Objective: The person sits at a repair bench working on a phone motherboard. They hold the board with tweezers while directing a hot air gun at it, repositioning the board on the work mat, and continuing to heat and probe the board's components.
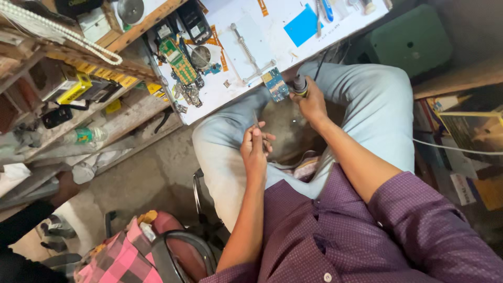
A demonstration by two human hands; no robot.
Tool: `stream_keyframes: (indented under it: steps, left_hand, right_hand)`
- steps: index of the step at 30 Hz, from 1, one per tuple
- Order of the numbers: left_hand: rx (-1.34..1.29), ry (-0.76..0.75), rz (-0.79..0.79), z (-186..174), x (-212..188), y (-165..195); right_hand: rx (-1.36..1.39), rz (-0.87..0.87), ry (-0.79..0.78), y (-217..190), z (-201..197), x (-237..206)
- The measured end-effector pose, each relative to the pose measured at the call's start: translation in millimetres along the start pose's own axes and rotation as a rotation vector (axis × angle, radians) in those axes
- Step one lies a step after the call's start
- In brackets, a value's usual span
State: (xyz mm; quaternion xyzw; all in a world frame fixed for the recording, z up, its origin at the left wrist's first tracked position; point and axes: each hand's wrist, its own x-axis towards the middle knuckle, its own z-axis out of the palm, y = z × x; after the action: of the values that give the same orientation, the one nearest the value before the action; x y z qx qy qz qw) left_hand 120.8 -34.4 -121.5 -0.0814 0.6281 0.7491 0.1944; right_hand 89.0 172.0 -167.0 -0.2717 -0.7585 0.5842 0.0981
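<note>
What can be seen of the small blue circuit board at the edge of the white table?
The circuit board is small, roughly rectangular and blue, with yellowish patches and tiny parts on its face. It lies flat at the near edge of the white table, overhanging slightly. The right hand holds a dark-handled tool right beside it; whether the tip touches the board cannot be told.

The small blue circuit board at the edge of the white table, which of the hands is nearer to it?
Right. The right hand is beside the blue circuit board, gripping a dark tool. The left hand sits lower, over the lap, holding a thin tool.
</note>
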Motion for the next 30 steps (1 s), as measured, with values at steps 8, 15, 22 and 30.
stream_keyframes:
  steps: [8, 15, 22, 30]
  left_hand:
    - [0.040, -0.025, -0.038, 1, 3, 1]
    - [0.067, 0.024, 0.037, -3, 4, -1]
    - [0.064, 0.115, 0.042, -6, 4, 3]
    - [0.055, 0.106, 0.033, -2, 3, 9]
  right_hand:
    - [-0.061, -0.210, 0.044, 20, 8, 3]
    - [-0.091, -0.278, 0.021, 20, 14, 3]
    - [-0.089, -0.277, 0.024, 17, 10, 4]
    - [-0.127, -0.263, 0.009, 12, 13, 2]
